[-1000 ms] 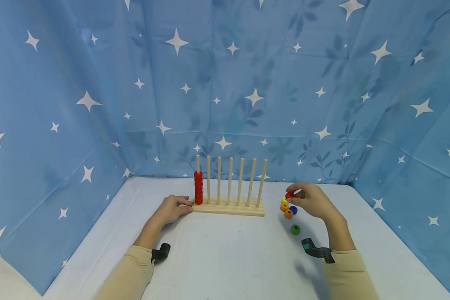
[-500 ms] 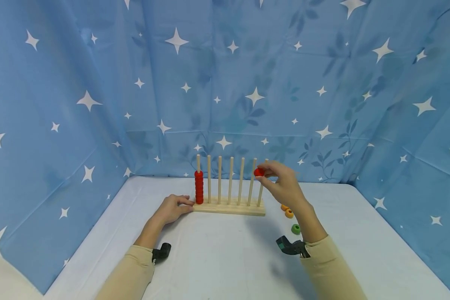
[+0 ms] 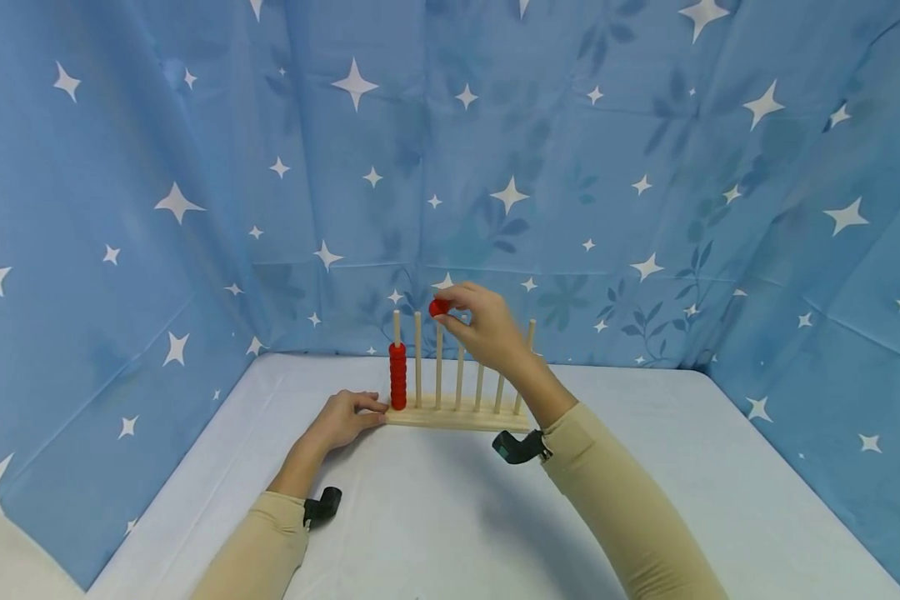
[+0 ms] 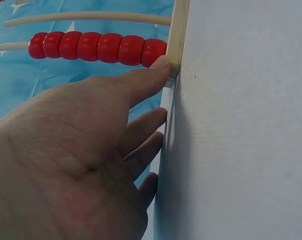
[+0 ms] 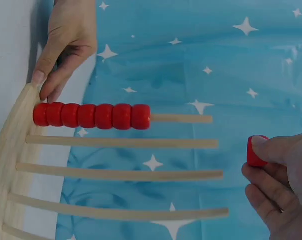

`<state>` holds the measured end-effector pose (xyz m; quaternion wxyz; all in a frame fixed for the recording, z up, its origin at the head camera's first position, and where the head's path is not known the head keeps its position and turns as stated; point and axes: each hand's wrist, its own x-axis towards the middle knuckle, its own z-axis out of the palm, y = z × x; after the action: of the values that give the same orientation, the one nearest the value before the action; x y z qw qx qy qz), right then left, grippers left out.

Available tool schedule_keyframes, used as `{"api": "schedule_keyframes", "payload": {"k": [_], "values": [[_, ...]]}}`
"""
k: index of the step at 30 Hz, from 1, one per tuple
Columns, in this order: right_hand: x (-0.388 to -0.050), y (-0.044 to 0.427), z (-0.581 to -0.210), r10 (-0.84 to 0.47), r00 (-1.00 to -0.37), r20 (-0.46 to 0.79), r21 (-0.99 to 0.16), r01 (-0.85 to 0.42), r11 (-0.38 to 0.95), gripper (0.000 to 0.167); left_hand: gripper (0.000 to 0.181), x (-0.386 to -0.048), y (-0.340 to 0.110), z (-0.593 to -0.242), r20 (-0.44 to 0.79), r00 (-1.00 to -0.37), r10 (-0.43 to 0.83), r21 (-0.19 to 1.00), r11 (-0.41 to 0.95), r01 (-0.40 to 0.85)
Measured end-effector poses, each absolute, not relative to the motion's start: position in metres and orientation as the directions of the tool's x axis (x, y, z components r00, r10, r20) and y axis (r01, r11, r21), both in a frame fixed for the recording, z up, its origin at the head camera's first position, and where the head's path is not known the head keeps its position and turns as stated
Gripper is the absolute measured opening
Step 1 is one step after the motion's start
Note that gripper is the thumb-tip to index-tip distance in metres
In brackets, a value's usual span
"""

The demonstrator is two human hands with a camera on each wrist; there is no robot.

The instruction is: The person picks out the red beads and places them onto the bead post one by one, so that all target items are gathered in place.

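Observation:
A wooden peg rack (image 3: 457,417) with a row of upright pegs stands on the table. Several red beads (image 3: 397,377) are stacked on its leftmost peg, whose top is bare. My left hand (image 3: 345,418) holds the left end of the base between thumb and fingers; in the left wrist view the thumb (image 4: 146,82) presses on that end beside the lowest bead. My right hand (image 3: 487,327) pinches a single red bead (image 3: 438,308) between thumb and fingertips. That bead (image 5: 255,151) is beyond the peg tips in the right wrist view, apart from every peg. The right hand and forearm hide some pegs in the head view.
A white cloth covers the table (image 3: 405,508). Blue star-patterned curtain (image 3: 450,167) hangs behind the rack and along both sides. My right forearm crosses the place to the right of the rack where loose beads lay.
My right hand has carried the red bead from the loose beads at the right, up and leftward over the rack. Those loose beads are now out of sight. The left hand has stayed put.

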<state>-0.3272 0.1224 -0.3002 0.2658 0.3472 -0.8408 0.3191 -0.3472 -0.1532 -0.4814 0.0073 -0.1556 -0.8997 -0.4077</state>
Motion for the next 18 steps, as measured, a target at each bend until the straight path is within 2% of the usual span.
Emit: {"api": "schedule_keyframes", "payload": {"k": [9,18], "values": [[-0.343,0.084,-0.293,-0.480,-0.659,0.579,-0.336,-0.729,0.596,0.029,0.020,-0.345,-0.154,-0.480,0.148,-0.952,0.269,0.730,0.619,0.289],[-0.351,0.066,-0.295,-0.508,-0.701,0.501,-0.313,-0.693,0.649,0.029,0.020,-0.346,-0.154,-0.481,0.149,-0.951,0.272,0.732,0.616,0.292]]}}
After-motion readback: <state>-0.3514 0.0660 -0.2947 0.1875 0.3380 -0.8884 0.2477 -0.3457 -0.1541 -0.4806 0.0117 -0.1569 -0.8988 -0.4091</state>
